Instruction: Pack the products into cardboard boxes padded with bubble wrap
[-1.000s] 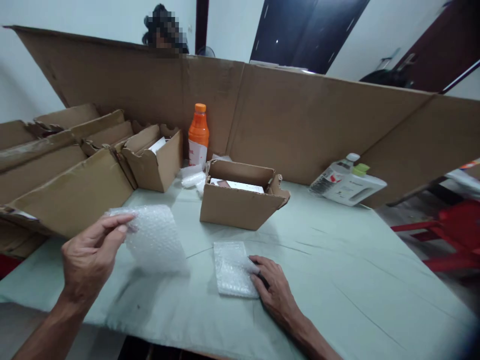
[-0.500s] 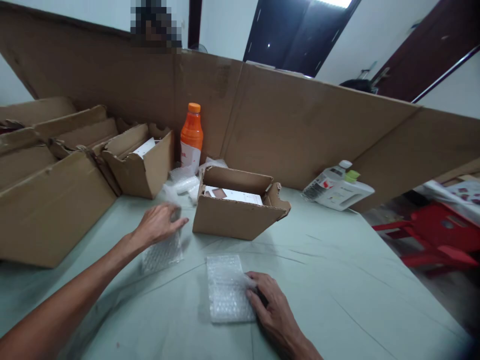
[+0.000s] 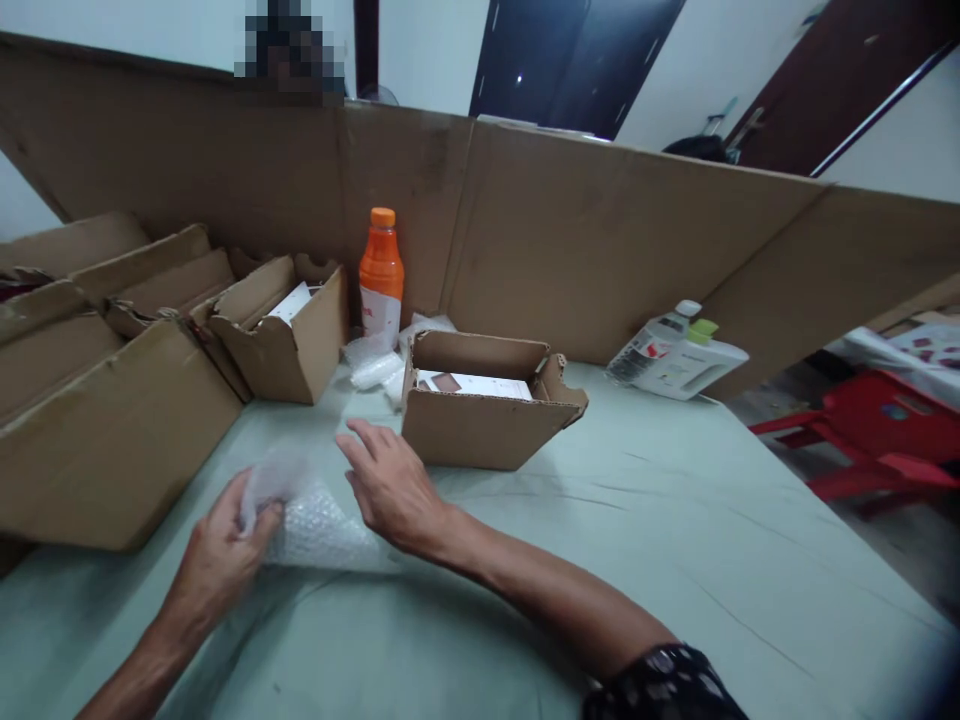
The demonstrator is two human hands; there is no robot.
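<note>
My left hand (image 3: 219, 545) is closed on the left end of a clear bubble wrap sheet (image 3: 326, 530). The sheet's upper edge curls up over the fingers, and the rest stretches right, low over the table. My right hand (image 3: 394, 490) hovers just above the sheet's right side, palm down, with fingers apart and nothing seen in them. Its forearm covers part of the table. Behind the right hand stands an open cardboard box (image 3: 469, 430) with white printed boxes (image 3: 480, 386) in it.
More cardboard boxes (image 3: 277, 340) line the left side. An orange bottle (image 3: 381, 275) stands by crumpled bubble wrap (image 3: 371, 365) at the back. A clear bottle (image 3: 649, 345) and a white jug (image 3: 697, 365) lean against the cardboard wall (image 3: 600, 250). A red chair (image 3: 885, 420) is off to the right.
My right hand has left the front centre and crossed to the left; the bubble wrap it held there is gone from that spot. My left hand has moved nearer and lifted bubble wrap.
</note>
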